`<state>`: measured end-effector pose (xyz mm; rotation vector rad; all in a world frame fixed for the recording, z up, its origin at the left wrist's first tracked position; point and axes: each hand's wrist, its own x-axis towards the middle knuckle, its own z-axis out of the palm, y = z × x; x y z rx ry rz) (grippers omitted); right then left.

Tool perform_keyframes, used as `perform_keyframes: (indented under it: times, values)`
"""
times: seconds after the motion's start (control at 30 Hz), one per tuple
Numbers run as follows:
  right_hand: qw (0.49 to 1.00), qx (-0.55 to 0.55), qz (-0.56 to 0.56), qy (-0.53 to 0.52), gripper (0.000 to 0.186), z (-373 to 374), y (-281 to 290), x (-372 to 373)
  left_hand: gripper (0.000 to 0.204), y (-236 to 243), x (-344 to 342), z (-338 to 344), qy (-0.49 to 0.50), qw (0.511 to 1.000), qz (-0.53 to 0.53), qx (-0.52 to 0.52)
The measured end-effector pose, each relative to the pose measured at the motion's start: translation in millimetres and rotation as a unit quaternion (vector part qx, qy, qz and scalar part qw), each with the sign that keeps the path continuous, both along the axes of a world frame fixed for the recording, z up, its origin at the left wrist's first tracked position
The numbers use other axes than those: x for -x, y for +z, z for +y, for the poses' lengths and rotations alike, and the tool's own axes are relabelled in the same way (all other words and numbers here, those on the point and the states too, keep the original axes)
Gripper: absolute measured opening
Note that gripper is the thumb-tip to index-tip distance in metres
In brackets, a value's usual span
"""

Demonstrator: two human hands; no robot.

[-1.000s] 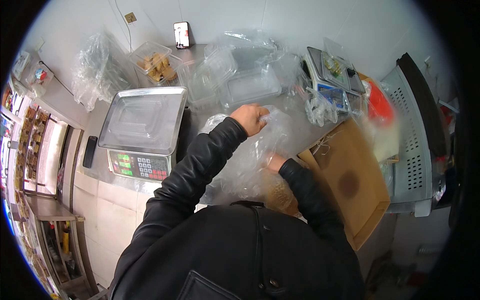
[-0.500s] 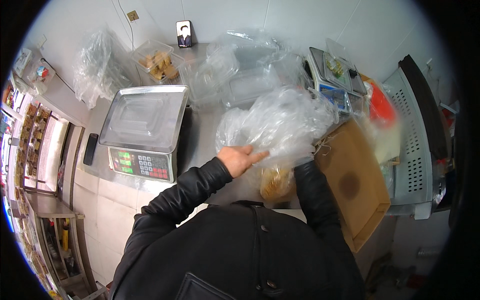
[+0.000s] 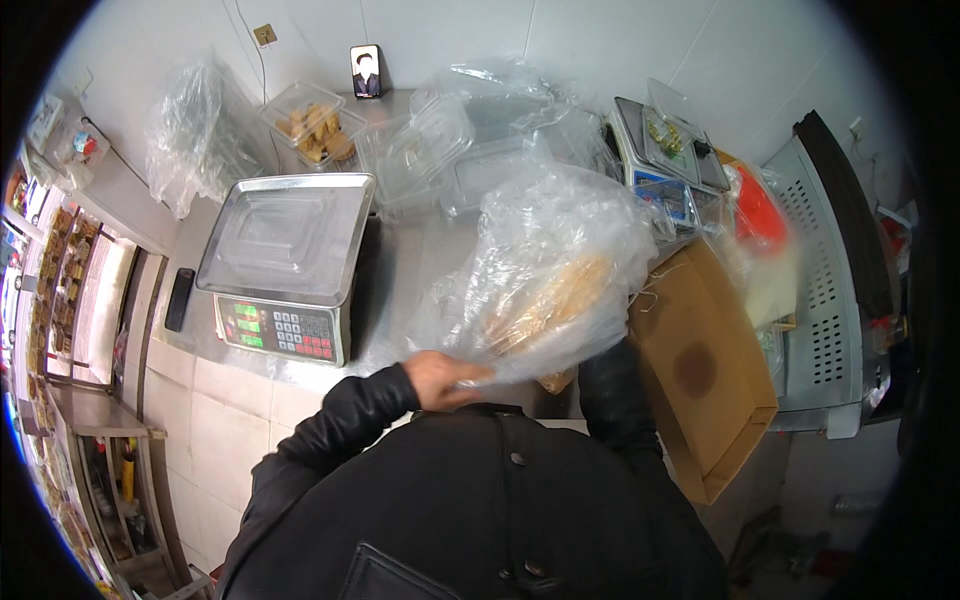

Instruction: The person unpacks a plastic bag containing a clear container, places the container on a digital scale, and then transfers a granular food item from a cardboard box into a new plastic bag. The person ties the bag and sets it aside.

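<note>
A large clear plastic bag (image 3: 560,215) lies crumpled in front of me, close to my body. Golden-brown food (image 3: 555,305) shows blurrily through its film; its kind I cannot make out. My left hand (image 3: 445,380) is closed on the bag's near left edge, fingers pointing right. My right hand is hidden by the film; only its black sleeve (image 3: 612,395) reaches in at the right side of the bag. A small golden-brown bit (image 3: 555,381) peeks out below the near edge.
A price scale (image 3: 285,240) with a clear lid on its pan stands left. Behind are clear plastic containers (image 3: 415,150), a tub of brown pieces (image 3: 318,133) and a propped phone (image 3: 366,72). An open cardboard box (image 3: 700,370) and second scale (image 3: 668,150) sit right.
The bag has been drawn toward me and spread over the golden-brown food, which now shows through it. My left hand has come down and nearer, to the bag's near edge.
</note>
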<state>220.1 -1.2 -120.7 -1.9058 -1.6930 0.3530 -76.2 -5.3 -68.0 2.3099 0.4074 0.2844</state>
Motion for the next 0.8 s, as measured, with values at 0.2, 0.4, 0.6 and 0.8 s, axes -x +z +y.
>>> perform_keyframes:
  times: [0.2,0.4,0.6,0.8]
  values:
    - [1.0,0.016,-0.025,0.01,0.031,3,-11,14,0.083,-72,-2,11,0.259,0.954,0.138,-0.063]
    - [0.999,0.022,-0.04,0.014,0.031,9,-20,25,0.056,-135,-66,29,0.275,0.949,-0.068,0.141]
    - [0.999,0.023,-0.042,0.013,0.032,7,-21,25,0.027,-146,-55,36,0.286,0.915,-0.125,0.258]
    - [0.999,0.02,-0.044,0.01,0.032,16,-21,20,0.02,-92,-25,49,0.376,0.745,-0.333,0.439]
